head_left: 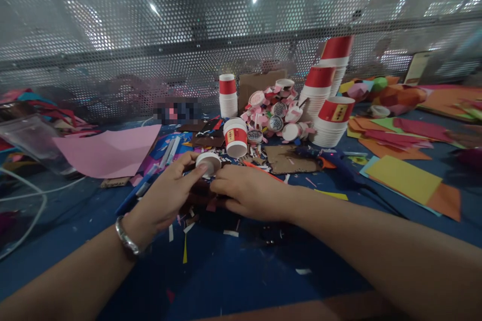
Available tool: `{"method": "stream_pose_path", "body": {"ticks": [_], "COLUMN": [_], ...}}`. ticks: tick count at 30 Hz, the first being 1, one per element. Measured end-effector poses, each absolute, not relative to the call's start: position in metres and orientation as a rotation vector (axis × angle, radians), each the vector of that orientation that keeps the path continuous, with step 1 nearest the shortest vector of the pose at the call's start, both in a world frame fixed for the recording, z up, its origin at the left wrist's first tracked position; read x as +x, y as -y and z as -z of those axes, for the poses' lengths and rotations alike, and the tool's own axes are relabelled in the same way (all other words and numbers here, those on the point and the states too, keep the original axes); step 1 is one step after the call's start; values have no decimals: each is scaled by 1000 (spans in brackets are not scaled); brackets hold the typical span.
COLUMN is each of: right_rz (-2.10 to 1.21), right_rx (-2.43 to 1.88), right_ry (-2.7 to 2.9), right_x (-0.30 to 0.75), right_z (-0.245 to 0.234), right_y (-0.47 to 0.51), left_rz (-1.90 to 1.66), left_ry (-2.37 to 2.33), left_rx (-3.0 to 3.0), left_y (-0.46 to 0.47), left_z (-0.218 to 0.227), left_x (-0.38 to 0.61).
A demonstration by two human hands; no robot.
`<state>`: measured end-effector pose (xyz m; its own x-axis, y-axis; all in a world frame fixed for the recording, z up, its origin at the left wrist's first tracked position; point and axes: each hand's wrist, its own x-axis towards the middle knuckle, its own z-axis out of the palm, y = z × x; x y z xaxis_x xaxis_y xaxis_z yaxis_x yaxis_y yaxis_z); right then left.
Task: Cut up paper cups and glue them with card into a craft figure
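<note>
My left hand (171, 188) is closed on a small white paper cup (208, 161), thumb against its side and open rim facing up. Right beside it, my right hand (244, 190) has its fingers curled together close to the cup; what lies between them is hidden. A small pink scrap (211, 205) shows just under those fingertips. Beyond my hands, a red and white paper cup (236, 139) lies tipped towards me. Farther back is a heap of white and pink paper cup pieces (276, 110), some with dark patterned round faces.
Stacked red and white cups (331, 120) rise at the back right, near a perforated metal screen (188, 25). A blue glue gun (339, 165) with a cable lies right of a cardboard piece (289, 159). Pink paper (109, 150), yellow paper (404, 178) and scraps surround my hands.
</note>
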<state>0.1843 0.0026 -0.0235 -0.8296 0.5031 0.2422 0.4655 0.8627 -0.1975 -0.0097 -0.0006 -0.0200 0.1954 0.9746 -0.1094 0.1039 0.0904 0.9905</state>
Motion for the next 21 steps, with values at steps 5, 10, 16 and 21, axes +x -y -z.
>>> {"method": "stream_pose_path", "body": {"ticks": [5,10,16,21], "right_rz": [-207,-194,-153,-159], "right_rx": [-725,-686,-714,-741], "right_ry": [2758,2741,2762,2749], "right_x": [185,185,183,183], "right_z": [23,28,30,27], "right_y": [-3,-4,-4,-2], "left_rz": [-967,-899,-918,-958], "left_ry": [-1266,-1248,-1190,-1202], "left_rx": [1419,1461,1323,1260], "left_y": [0,3,5,4], "left_z": [17,14,10,10], "left_x": [-12,-11,-6,-5]}}
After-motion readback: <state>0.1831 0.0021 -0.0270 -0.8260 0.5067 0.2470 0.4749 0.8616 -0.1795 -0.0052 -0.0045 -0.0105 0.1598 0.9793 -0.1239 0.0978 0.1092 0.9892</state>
